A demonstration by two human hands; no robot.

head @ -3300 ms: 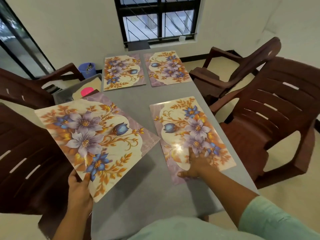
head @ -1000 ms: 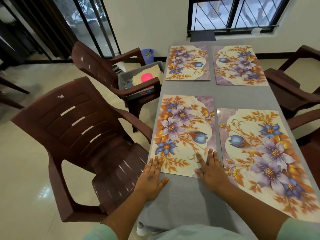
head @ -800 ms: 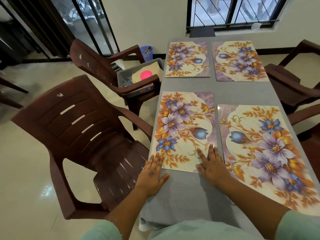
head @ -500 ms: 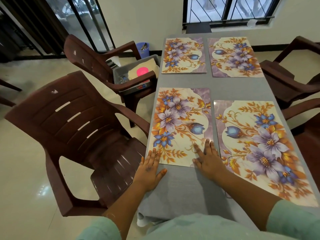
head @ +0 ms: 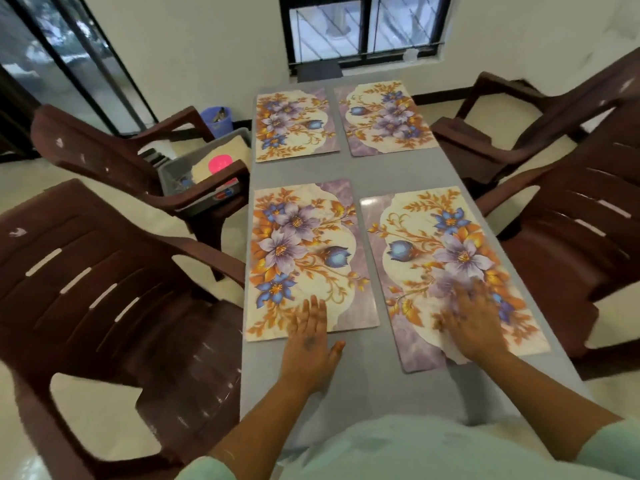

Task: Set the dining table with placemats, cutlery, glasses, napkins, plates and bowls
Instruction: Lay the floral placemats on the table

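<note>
Several floral placemats lie on the grey table (head: pixel 360 379). The near left placemat (head: pixel 304 258) lies along the table's left edge, and my left hand (head: pixel 308 344) rests flat with straight fingers on its near edge. The near right placemat (head: pixel 446 268) lies slightly skewed beside it. My right hand (head: pixel 471 320) presses flat on its near part, blurred by motion. A far left placemat (head: pixel 294 124) and a far right placemat (head: pixel 384 117) lie side by side near the window end.
Brown plastic chairs stand on both sides: two on the left (head: pixel 104 289) (head: pixel 138 157) and two on the right (head: pixel 581 237) (head: pixel 512 126). A grey bin (head: pixel 173 171) with items sits on the far left chair. A blue basket (head: pixel 217 120) stands on the floor.
My right hand has left the near left placemat and moved right onto the near right one. My left hand has slid a little toward the middle of the left mat's near edge.
</note>
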